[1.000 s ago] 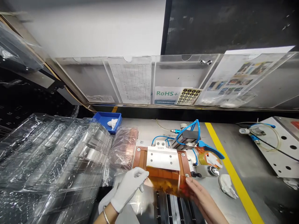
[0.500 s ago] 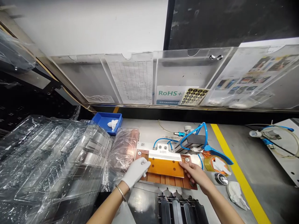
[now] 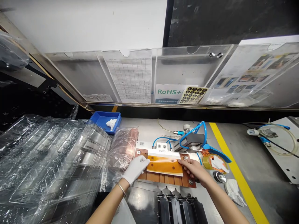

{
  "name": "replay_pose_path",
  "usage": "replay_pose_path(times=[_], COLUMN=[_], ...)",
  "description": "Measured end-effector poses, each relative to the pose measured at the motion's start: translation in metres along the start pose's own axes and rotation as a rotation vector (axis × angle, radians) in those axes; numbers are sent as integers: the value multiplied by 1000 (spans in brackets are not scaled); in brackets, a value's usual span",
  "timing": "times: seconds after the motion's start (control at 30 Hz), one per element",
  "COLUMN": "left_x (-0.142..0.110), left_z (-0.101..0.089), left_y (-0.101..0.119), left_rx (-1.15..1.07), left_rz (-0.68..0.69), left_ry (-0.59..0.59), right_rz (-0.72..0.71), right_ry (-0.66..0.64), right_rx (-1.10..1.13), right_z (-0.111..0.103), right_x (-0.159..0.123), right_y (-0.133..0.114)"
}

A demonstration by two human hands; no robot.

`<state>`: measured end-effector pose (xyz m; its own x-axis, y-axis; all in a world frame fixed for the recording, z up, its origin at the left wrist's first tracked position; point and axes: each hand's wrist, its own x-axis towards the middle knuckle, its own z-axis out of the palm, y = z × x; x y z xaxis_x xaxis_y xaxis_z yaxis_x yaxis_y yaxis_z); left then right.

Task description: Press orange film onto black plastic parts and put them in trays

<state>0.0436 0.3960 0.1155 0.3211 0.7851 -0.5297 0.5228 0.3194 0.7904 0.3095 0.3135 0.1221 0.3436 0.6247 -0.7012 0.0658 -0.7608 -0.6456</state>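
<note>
An amber translucent film with dark round spots spans the space between my hands, over a brown grooved fixture. My left hand, in a white glove with a bracelet at the wrist, pinches the film's left end. Bare, my right hand pinches the right end between thumb and fingers. Behind the film stands a white labelled block on the fixture. A pale band shows across the film's upper part and a white strip along its lower edge. Black ribbed parts lie just in front of the fixture.
Clear plastic trays are stacked at left, beside a wrapped copper-coloured bundle and a blue bin. Blue air hoses, a tape roll, a metal-topped container and a crumpled white cloth stand at right.
The film now shows a pale band near its top and a white strip along its bottom edge. Both hands keep hold of its ends, nearly in place. The view has shifted slightly.
</note>
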Motion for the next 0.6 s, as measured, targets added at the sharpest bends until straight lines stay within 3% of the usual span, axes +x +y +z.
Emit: replay_pose_path(times=[0.13,0.4,0.6], left_x=[0,-7,-6], left_z=[2,3,3], left_y=[3,6,2], left_rx=[-46,-163,-200], left_rz=[-27,-79,-67], left_ry=[82,19,36], right_rz=[-9,-63,-267], right_ry=[2,-30,94], right_rx=[-104,-179,-337], right_z=[-10,-20,-54], right_x=[4,17,-13], right_y=[-1,0,19])
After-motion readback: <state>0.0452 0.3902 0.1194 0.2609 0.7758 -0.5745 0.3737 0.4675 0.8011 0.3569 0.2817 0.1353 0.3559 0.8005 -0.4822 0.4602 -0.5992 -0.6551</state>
